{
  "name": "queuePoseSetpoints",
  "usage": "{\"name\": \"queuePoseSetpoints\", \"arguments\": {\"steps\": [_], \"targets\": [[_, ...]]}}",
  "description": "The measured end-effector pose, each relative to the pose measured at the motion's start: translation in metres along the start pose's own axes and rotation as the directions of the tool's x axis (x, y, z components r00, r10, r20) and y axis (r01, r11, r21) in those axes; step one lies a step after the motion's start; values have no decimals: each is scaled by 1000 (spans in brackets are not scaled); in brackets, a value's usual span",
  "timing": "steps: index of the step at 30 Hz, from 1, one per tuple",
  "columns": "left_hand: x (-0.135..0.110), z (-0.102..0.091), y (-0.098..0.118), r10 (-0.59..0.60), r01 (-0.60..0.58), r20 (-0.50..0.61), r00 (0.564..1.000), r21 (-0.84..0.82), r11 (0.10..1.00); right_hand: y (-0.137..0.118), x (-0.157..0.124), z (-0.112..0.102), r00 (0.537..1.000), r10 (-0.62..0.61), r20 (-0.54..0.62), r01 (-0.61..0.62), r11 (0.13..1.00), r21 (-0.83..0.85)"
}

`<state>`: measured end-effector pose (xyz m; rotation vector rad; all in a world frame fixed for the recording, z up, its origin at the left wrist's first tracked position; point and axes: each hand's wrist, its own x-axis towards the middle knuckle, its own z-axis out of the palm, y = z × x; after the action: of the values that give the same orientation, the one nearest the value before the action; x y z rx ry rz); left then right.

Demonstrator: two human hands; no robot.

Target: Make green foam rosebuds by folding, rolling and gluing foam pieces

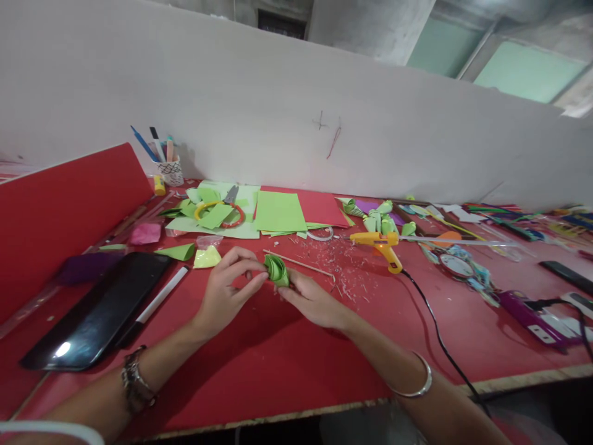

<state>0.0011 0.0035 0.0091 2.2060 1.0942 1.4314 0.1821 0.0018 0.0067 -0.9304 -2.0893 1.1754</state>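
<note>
Between my two hands is a small rolled green paper piece (pixel 277 271), its layers curled like a rosebud. The thumb and fingers of my left hand (pixel 235 281) pinch its left side. My right hand (pixel 311 299) grips it from the right and below, fingertips partly hidden. Just behind it a thin wooden stick (pixel 301 263) lies on the red table. A bag with yellow-green contents (pixel 207 257) lies beyond my left hand, and a green paper cone (pixel 178 251) is farther left.
A yellow glue gun (pixel 382 246) with a trailing cord lies to the right. Scissors (pixel 222 213) rest on paper scraps behind, beside green sheets (pixel 279 212). A black tablet-like device (pixel 99 312) and a marker (pixel 155 306) lie left; a purple power strip (pixel 540 318) sits right.
</note>
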Motion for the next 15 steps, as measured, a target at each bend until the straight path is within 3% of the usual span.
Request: {"name": "queuePoseSetpoints", "arguments": {"steps": [8,12,15], "targets": [[0,0,3,-3,3,29,1000,10,1000,4,-1,0,980,-139,-143,112,976,-185],[-1,1,4,64,-65,12,998,72,995,1,-3,-2,905,-221,-364,138,961,-240],[-2,3,6,136,-136,12,991,142,980,-3,-4,-3,872,-278,-402,194,952,-239]]}}
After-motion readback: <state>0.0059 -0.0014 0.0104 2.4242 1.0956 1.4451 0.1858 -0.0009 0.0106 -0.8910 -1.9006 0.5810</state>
